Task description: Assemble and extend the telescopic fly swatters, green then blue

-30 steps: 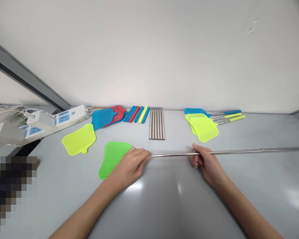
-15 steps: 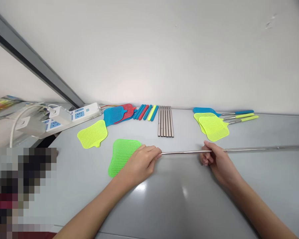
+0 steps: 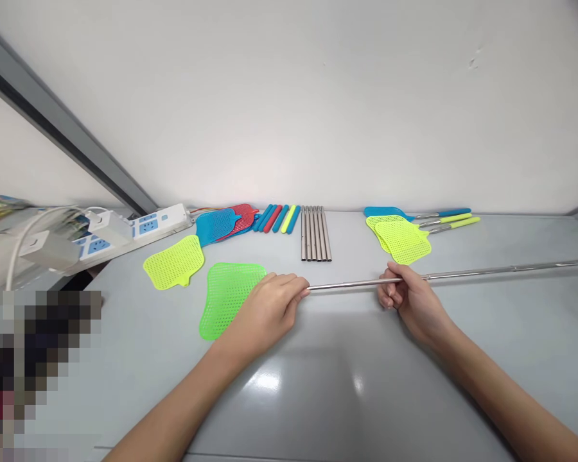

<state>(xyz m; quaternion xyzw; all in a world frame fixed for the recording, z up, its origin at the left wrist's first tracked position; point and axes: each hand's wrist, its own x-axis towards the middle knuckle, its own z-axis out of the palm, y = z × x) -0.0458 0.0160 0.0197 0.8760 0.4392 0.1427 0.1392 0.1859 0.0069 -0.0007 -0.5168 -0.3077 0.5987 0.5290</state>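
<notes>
My left hand (image 3: 273, 307) is closed where a green fly swatter head (image 3: 227, 298) meets a long telescopic metal rod (image 3: 467, 274); the fingers hide the joint. The perforated head sticks out on the left of the hand. My right hand (image 3: 407, 296) is curled around the rod farther along, thumb on top. Stretched out nearly level, the rod leaves the view at the right edge. Behind the hands several short metal tubes (image 3: 316, 234) lie side by side. Left of them is a row of blue, red and yellow handle grips (image 3: 277, 219).
A yellow swatter head (image 3: 174, 263) lies at the left, with blue (image 3: 216, 224) and red (image 3: 245, 217) ones behind. Complete fly swatters (image 3: 404, 239) rest at the back right. A power strip (image 3: 158, 222) with plugged-in adapters stands on the grey table (image 3: 313, 398) by the wall.
The view has shifted slightly. The rod's right end sits higher in the picture and looks sharper than before. Both hands keep their hold.
</notes>
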